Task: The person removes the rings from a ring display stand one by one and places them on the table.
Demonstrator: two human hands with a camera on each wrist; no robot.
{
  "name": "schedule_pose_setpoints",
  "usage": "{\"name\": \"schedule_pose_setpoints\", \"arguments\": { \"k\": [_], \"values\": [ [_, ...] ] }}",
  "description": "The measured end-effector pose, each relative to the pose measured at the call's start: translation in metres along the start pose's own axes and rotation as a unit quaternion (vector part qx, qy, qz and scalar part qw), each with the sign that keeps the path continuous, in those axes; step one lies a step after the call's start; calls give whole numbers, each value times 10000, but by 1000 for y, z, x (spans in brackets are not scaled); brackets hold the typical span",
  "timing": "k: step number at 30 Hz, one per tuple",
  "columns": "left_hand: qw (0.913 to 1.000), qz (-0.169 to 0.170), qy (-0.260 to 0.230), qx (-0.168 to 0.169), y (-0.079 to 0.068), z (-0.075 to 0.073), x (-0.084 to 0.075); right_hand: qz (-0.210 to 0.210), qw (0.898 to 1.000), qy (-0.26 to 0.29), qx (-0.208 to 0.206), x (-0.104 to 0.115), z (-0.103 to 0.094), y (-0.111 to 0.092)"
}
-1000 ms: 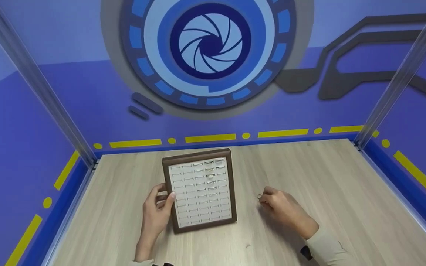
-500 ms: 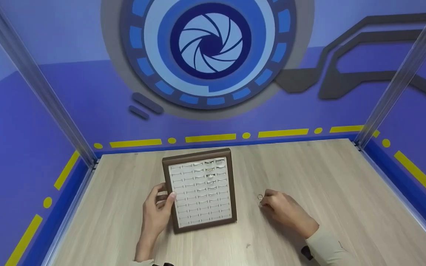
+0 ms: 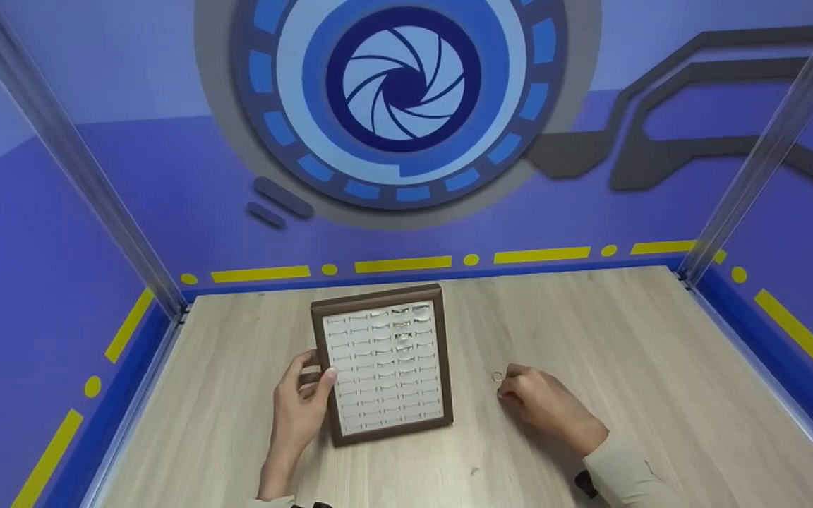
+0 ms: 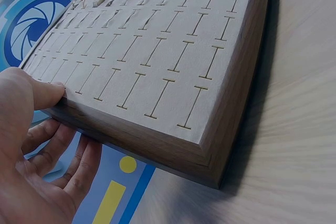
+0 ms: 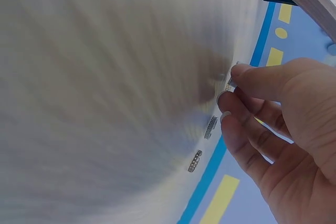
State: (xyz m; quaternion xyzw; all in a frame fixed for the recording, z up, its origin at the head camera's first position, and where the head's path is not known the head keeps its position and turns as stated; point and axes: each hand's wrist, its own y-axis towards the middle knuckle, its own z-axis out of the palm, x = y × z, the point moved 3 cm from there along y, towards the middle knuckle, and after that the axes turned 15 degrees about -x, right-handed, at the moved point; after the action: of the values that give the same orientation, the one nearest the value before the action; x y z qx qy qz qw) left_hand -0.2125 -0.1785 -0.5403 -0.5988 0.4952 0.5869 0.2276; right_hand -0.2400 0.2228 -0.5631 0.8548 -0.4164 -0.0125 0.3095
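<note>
On the left of the table, my left hand (image 3: 300,406) grips a brown-framed ring display board (image 3: 384,381) by its left edge, thumb on the white face and fingers behind. The board leans upright. Several rings (image 3: 402,326) sit in its upper right slots; many slots are bare. To the right, my right hand (image 3: 540,402) is low over the table, thumb and index finger pinching a small silvery ring (image 5: 231,82), mostly covered by the fingertips. A thin ring (image 3: 497,377) shows just beside these fingertips. In the right wrist view, two small patterned metal bands (image 5: 210,127) appear below the fingers.
The light wooden table (image 3: 632,339) is enclosed by blue-purple panels (image 3: 166,197) with yellow dashes. Metal posts (image 3: 752,162) stand at the back corners. A small mark (image 3: 475,470) shows on the tabletop near the front.
My right fingertips have shifted slightly down and right, so the thin ring beside them shows more fully. The left hand and the display board have stayed put.
</note>
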Motion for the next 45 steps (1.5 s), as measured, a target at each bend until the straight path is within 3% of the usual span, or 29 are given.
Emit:
{"name": "schedule_pose_setpoints", "arguments": {
  "k": [20,34,45],
  "values": [
    [10000,27,72,-23,0,-1,0,48,10000,-69,-33,4,-7,5],
    [10000,50,17,-27,0,-1,-1,-355,9983,-109,-457,24,-29,27],
    [10000,38,39,5,-1,0,1,-311,9960,89,-833,35,-46,47]
  ]
}}
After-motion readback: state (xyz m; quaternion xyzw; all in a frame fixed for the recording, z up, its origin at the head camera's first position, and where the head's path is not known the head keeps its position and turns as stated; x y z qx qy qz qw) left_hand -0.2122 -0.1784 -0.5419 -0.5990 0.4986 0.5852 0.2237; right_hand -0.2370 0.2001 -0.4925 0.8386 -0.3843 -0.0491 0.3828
